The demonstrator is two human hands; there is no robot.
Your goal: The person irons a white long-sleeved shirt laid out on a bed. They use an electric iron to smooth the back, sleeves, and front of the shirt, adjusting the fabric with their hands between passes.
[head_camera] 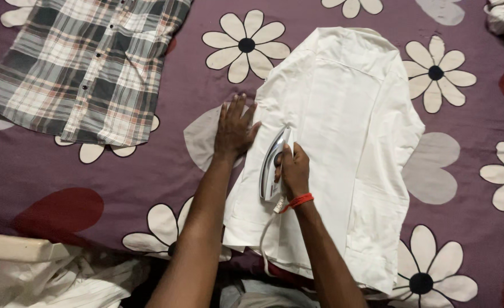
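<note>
Work in hand: pressing a white shirt (343,142) that lies flat on a purple bedsheet with big flowers (149,165).
Right hand (293,169): fingers wrapped tight around the handle of the iron (273,165), a red thread at the wrist.
Iron: silver, its plate down on the left part of the white shirt, nose pointing away from the person; its white cord (266,239) trails back toward the body.
Left hand (233,130): empty, palm down, fingers spread flat across the shirt's left edge and the bedsheet, just beside the iron but not touching it.
White shirt: in the middle of the bed, collar end far from the person, hem near.
Doing it well: the flat hand should hold the cloth taut ahead of the iron and keep its fingertips off the hot plate; slow, straight strokes along the cloth likely avoid pressing in new creases, and the cord is best kept off the fabric.
Nearby: a checked shirt (81,68) lies spread out at the upper left, well apart; crumpled white cloth (58,285) sits at the lower left.
</note>
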